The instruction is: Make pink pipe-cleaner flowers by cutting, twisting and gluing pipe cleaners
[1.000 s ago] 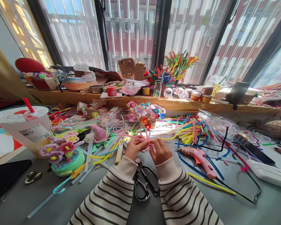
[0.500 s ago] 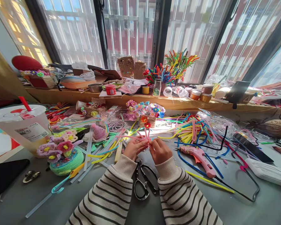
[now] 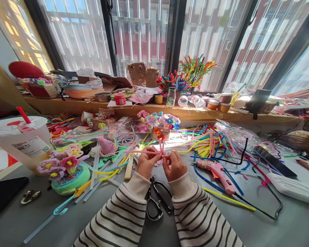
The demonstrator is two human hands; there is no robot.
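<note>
Pink pipe cleaners [image 3: 161, 146] are pinched between my two hands, with loops standing up from the middle and a strand stretching off to the left. My left hand [image 3: 148, 163] is closed on them from the left side. From the right, the fingertips of my right hand [image 3: 175, 166] press on the same pink bundle close to its centre. Black-handled scissors [image 3: 154, 208] lie just below the hands, partly between the striped sleeves. A woven basket [image 3: 160, 133] of small fuzzy flowers stands behind the hands.
To the right lie a pink glue gun [image 3: 217, 174], a heap of coloured pipe cleaners [image 3: 208, 142] and a phone [image 3: 274, 161]. On the left are a drink cup [image 3: 23, 140], a flower-topped green piece [image 3: 71, 180] and clear glue sticks [image 3: 95, 166]. A cluttered sill [image 3: 134, 111] runs behind.
My right hand has shifted slightly left and its fingers have changed their hold on the pink bundle. The pink loops stand closer together. The whole view has shifted slightly.
</note>
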